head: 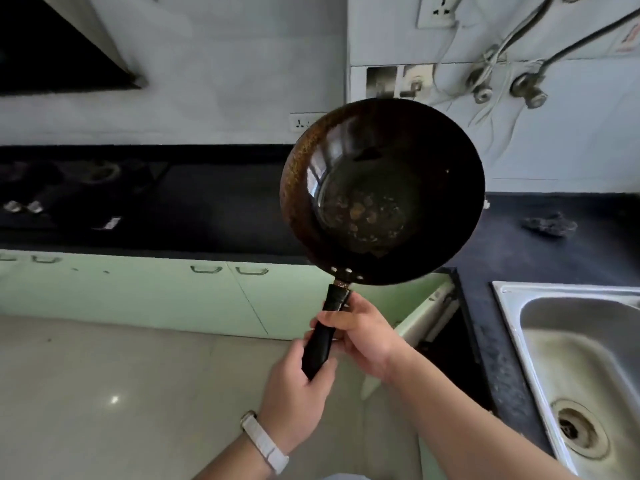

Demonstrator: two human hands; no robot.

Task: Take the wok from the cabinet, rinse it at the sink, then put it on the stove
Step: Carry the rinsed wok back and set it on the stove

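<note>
A dark wok with a worn, spotted inside is held up in the air above the counter corner, its bowl facing me. Both hands grip its black handle: my right hand higher up, near the bowl, and my left hand at the handle's end. The steel sink lies at the lower right, below and right of the wok. The black stove sits on the counter at the far left. An open cabinet door shows under the counter, just right of my hands.
A dark counter runs along the wall, with a grey rag at the right. Pale green cabinet doors line the front below it. A range hood hangs at the upper left. Pipes and valves are on the wall.
</note>
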